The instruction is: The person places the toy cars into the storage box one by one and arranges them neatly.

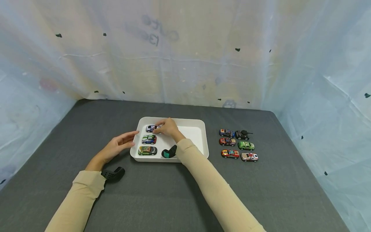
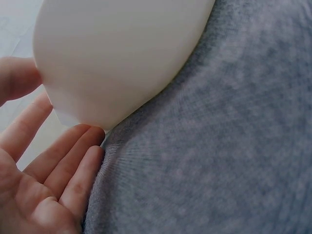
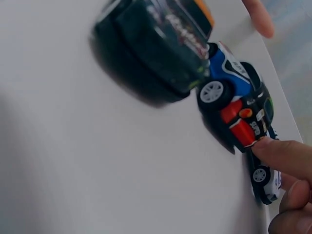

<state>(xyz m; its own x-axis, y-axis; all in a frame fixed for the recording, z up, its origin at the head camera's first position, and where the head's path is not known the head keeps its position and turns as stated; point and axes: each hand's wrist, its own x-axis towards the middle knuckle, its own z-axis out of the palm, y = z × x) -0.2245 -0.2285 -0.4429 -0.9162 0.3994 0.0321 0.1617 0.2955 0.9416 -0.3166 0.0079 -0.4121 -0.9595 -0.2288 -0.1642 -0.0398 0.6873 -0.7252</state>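
A white tray [image 1: 195,139] lies on the dark cloth, with three toy cars in a column along its left side. My right hand [image 1: 168,128] reaches over the tray and pinches the rear-most one, a white toy car [image 1: 151,128], between thumb and fingers; its right end is partly covered. In front of it sit a green, white and blue toy car [image 1: 149,139] and a green-orange toy car [image 1: 147,150]. My left hand [image 1: 117,146] rests against the tray's left outer wall with fingers extended, fingertips touching the white side [image 2: 112,58].
Right of the tray stand several more toy cars in two columns, including a green car [image 1: 246,145], a red-yellow car [image 1: 230,153] and a black vehicle [image 1: 242,134] with a gun barrel. Translucent plastic sheeting [image 1: 185,64] hangs behind and beside the table [image 1: 162,199].
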